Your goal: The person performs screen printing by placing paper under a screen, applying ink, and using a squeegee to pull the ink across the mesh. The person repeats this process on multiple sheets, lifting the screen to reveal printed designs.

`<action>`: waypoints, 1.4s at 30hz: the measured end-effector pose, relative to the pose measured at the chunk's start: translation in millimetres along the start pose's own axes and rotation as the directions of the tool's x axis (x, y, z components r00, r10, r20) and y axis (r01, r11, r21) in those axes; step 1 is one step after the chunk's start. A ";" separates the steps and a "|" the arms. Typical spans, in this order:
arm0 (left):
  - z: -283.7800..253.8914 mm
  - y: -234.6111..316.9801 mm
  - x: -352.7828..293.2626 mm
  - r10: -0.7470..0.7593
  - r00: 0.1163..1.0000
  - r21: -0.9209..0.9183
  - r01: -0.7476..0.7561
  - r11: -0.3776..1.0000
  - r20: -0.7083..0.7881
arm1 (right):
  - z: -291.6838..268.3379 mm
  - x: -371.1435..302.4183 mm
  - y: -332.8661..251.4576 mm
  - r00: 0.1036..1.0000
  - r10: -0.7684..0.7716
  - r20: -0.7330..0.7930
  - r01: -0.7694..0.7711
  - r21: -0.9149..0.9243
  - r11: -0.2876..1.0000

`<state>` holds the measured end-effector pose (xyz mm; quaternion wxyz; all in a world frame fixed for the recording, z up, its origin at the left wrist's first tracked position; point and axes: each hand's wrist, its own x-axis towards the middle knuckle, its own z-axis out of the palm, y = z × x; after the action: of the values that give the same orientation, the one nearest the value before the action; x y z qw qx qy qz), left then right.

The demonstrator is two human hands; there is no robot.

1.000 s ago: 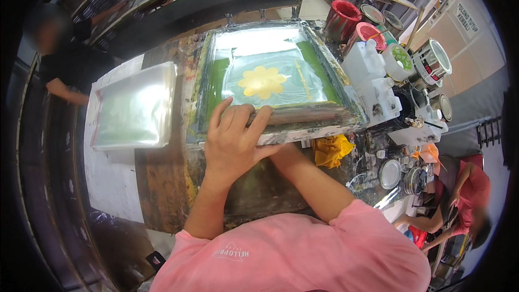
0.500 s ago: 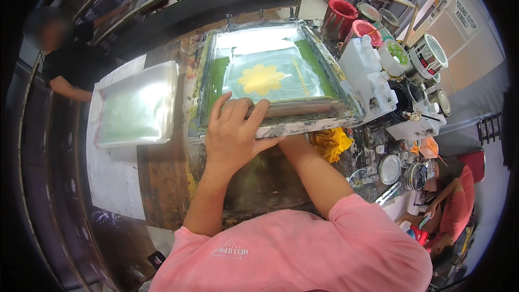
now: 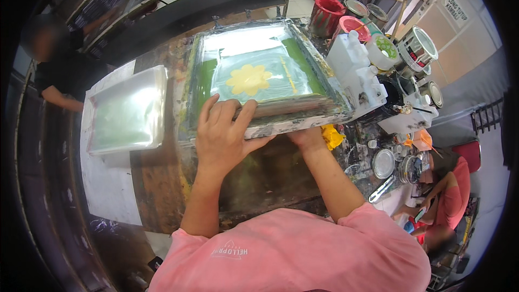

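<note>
A screen-printing frame is tilted up at its near edge above the work table. Its mesh is green and pale, with a yellow flower shape and a thin yellow stem-like line. My left hand grips the near edge of the frame, its fingers over the top and its thumb below. My right hand reaches under that same edge; its fingers are hidden beneath the frame. Close to the right wrist lies a crumpled yellow cloth.
Left of the frame, a stack of clear sheets rests on white paper. Paint cans, white jugs and lids crowd the right side. One person stands at far left; another sits at right.
My right hand has shifted to the right under the frame's near edge. The left hand keeps its hold on the frame. The whole view has moved slightly.
</note>
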<state>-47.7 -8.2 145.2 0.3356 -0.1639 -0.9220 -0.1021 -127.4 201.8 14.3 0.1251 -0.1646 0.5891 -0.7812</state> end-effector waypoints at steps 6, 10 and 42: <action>0.7 -0.2 4.8 0.008 1.000 -0.014 -0.007 1.000 0.016 | 19.6 -0.8 8.8 0.963 0.203 -0.176 -0.006 0.742 0.670; 2.1 -1.4 5.9 0.015 1.000 -0.002 -0.015 1.000 -0.010 | 7.6 22.4 4.3 0.972 0.089 -0.217 -0.020 0.301 0.954; -7.0 2.0 14.8 0.004 0.999 0.073 -0.007 0.997 0.032 | -89.2 -230.8 -104.0 0.657 -0.221 -0.721 -0.190 -0.442 0.877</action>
<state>-53.5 -5.0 160.3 0.3270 -0.1556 -0.9299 -0.0647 47.4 398.7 66.5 -0.1821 0.1430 0.7602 -0.6071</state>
